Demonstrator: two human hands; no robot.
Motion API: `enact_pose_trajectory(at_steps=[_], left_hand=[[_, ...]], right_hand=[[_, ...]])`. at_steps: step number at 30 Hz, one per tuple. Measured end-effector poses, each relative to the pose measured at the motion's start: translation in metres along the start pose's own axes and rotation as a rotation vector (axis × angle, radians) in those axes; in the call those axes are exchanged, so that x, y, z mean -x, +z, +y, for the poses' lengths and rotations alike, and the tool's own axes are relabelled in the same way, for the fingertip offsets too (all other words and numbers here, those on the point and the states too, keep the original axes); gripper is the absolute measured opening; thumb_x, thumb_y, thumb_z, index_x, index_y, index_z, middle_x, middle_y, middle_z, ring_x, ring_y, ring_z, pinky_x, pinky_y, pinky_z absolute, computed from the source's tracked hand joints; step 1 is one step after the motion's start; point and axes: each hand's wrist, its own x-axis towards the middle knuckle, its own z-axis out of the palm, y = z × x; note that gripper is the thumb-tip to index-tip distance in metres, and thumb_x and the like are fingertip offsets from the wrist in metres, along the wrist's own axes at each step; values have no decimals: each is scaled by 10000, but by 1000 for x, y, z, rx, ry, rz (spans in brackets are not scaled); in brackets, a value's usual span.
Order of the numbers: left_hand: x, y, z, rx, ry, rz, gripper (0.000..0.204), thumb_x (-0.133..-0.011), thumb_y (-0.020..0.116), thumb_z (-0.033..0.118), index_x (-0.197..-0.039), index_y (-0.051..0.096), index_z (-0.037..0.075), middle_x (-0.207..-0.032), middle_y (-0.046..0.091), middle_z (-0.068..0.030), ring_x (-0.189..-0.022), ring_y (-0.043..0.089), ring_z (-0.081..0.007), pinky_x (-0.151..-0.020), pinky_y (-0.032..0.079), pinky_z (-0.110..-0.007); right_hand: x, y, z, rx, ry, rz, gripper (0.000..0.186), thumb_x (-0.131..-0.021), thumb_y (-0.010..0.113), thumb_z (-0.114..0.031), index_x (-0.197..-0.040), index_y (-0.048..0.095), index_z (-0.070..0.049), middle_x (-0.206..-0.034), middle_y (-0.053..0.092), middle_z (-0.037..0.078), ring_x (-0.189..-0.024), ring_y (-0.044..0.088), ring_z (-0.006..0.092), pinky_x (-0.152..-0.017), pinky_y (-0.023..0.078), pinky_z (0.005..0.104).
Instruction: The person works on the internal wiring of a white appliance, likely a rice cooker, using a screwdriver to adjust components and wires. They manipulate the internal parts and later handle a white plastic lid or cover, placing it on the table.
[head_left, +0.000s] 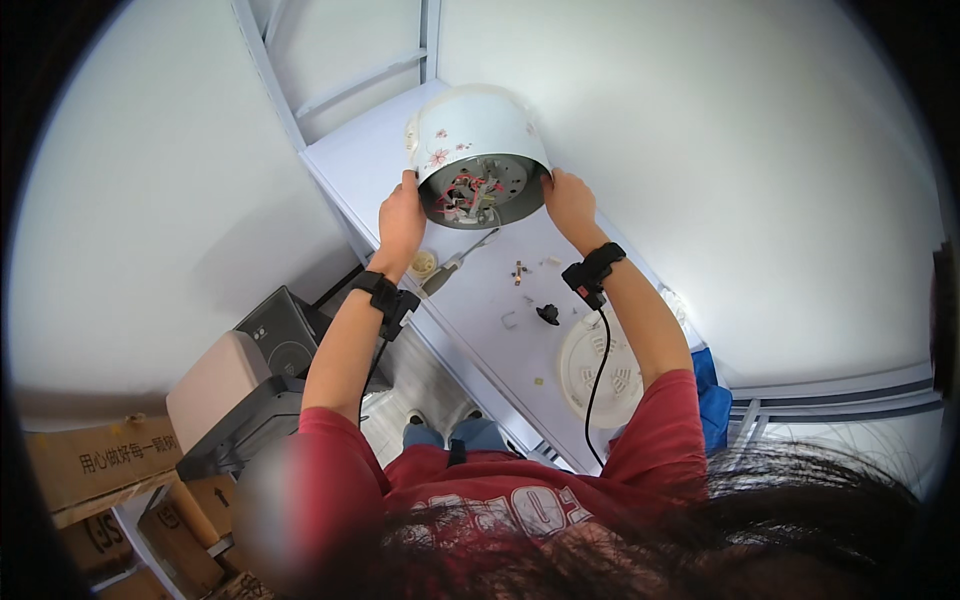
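Note:
Between my two hands is a white rice cooker body [490, 130] with pink flower prints, tilted so that its open underside faces me. Inside the metal base, red and white wires [470, 195] and small fittings show. My left hand [402, 215] grips the lower rim on the left, fingers partly hidden by the shell. On the right side, my right hand [570, 203] holds the rim, its fingertips tucked inside the edge. A screwdriver [460, 263] lies on the white table [465, 330] below the cooker, beside a small yellowish round part [423, 264].
A round white vented base cover [600, 370] lies on the table's near right, under my right arm. Small screws [520, 272], a black part [548, 314] and a clip [509, 320] are scattered nearby. Cardboard boxes [105, 460] and a black appliance [280, 335] stand at left.

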Motion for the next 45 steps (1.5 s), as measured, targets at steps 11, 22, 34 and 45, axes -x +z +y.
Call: enact_pose_trajectory(at_steps=[11,22,34,45], left_hand=[[1,11,-4,-23,-25,-21,281,-845,537,34,-1103,432,-1,-823,620,-205,-726,628,-374,-610,511,-457],[17,12,-10,1,-142,-39,495,-852,591,121,-1277,359,17,-967,614,-244,-827,617,-423,-682,501,-487],[24,5,-26,17,-138,-94,582,-869,545,131,-1366,277,-7,-1019,605,-234,-801,631,-396,-678,525,-465],[12,-6,-32,-35,-140,-121,529,-851,504,33,-1351,332,32,-884,631,-196,-760,632,-383,-638,508,-462]], right_hand=[[24,-8,-1,7,21,-128,247,-830,607,-251,-859,547,-13,-799,642,178,-737,637,366,-634,505,478],[45,23,-2,-27,-26,-291,157,-826,594,-213,-863,653,-71,-798,668,150,-770,641,354,-680,517,446],[50,37,-35,-179,-109,-251,168,-821,616,-213,-928,661,-92,-758,661,155,-728,638,360,-650,512,444],[39,65,-65,-227,-52,-293,233,-777,654,-274,-798,673,-43,-763,664,178,-746,646,371,-656,520,463]])
